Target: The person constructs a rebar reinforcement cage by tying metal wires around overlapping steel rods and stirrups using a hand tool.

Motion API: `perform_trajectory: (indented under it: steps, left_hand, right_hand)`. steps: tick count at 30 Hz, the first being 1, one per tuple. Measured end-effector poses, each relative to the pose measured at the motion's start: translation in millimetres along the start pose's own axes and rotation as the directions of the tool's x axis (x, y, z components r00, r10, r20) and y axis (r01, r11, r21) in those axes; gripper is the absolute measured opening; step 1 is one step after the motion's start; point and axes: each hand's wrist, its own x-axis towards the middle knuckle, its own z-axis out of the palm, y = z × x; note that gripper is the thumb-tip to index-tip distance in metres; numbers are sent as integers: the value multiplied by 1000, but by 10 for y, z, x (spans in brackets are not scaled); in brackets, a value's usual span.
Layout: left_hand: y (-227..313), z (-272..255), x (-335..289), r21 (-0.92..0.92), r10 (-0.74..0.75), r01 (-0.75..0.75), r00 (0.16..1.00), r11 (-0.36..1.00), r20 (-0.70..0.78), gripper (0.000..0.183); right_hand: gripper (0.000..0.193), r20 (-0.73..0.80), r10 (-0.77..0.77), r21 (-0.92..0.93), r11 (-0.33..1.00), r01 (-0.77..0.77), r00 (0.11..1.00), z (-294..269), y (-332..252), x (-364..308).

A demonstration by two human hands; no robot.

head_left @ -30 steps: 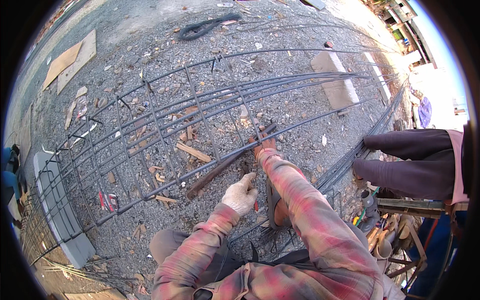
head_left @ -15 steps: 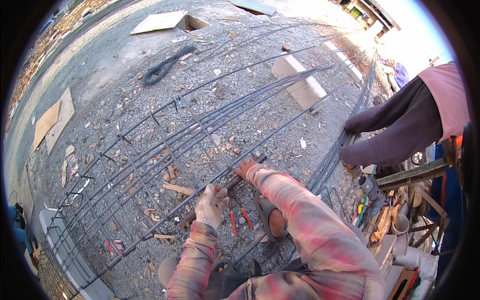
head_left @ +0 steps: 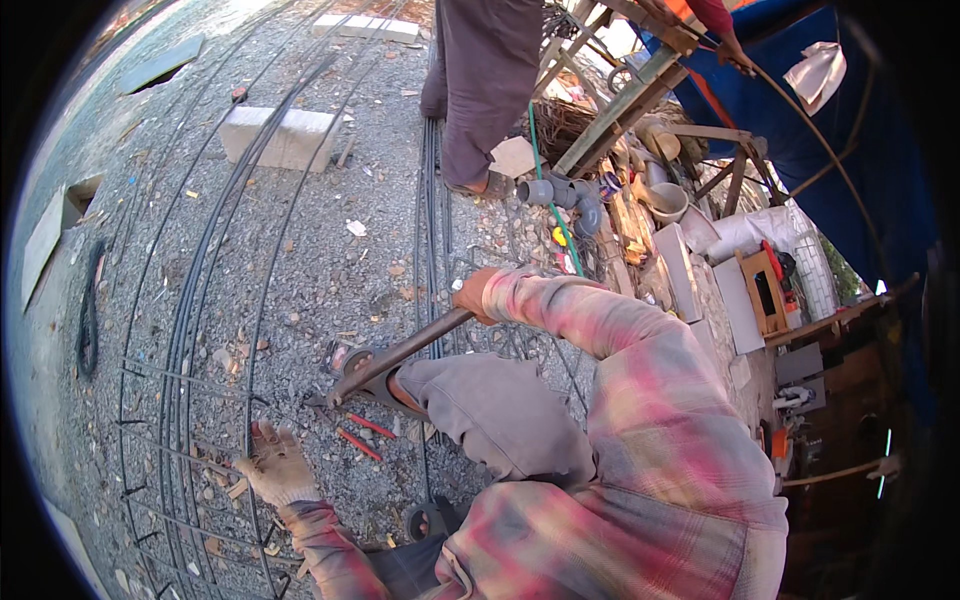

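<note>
My right hand (head_left: 474, 294), bare, is closed round the upper end of a dark metal pipe (head_left: 410, 345). The pipe slants down to the left across my sandalled foot (head_left: 385, 388), its far end close to the gravel. Pincers with red handles (head_left: 360, 444) lie on the ground below that end. My left hand (head_left: 279, 464), in a pale work glove, has its fingers apart and sits beside the outer bar of a rebar cage (head_left: 185, 440). I cannot tell whether it touches the bar.
Another person's legs (head_left: 480, 90) stand at the top, by a bundle of long rebar (head_left: 432, 240). A concrete block (head_left: 280, 138) lies under the cage bars. Grey pipe fittings (head_left: 565, 195), wood pieces and a wooden frame (head_left: 630, 110) crowd the right side.
My view has swung right. My right hand has lifted its end of the pipe away from the cage, while my left hand has come away from the pipe and is beside the cage.
</note>
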Motion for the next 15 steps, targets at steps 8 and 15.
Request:
perform_trajectory:
  steps: [8,15]
  left_hand:
    - [-114,-87,92,44,75,-77,996,996,53,59]
    - [-15,-132,171,79,148,-149,989,986,20,60]
  right_hand:
    - [35,40,596,866,379,-325,802,2842,-521,-1138]
    - [54,571,683,793,-314,-522,456,3330,-804,-1733]
